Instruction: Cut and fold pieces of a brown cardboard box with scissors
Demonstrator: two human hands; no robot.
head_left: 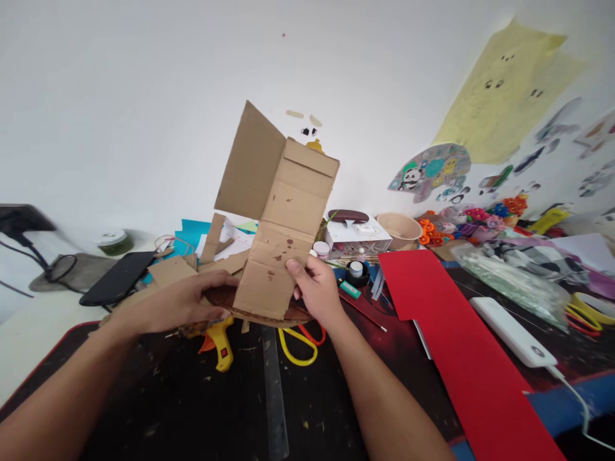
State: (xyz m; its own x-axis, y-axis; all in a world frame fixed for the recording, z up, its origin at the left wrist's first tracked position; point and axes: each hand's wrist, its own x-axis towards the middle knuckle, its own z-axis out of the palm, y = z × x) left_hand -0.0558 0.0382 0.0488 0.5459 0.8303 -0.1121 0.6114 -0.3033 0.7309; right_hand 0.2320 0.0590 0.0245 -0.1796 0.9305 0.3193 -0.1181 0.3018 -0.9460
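Observation:
A folded piece of brown cardboard stands upright, tilted slightly, with one panel angled off to the left and dark stains on its front. My right hand grips its lower right edge, thumb on the front face. Under the cardboard lies a dark brown, rounded piece, and my left hand is closed on its left side. Whether the two pieces are joined cannot be seen. Just below my hands are a yellow glue gun, scissors with yellow and red handles and a clear ruler.
Red card covers part of the dark table mat on the right, beside a white power strip. Cardboard scraps and a black phone-like slab lie left. Behind are a beige bowl and colourful craft flowers.

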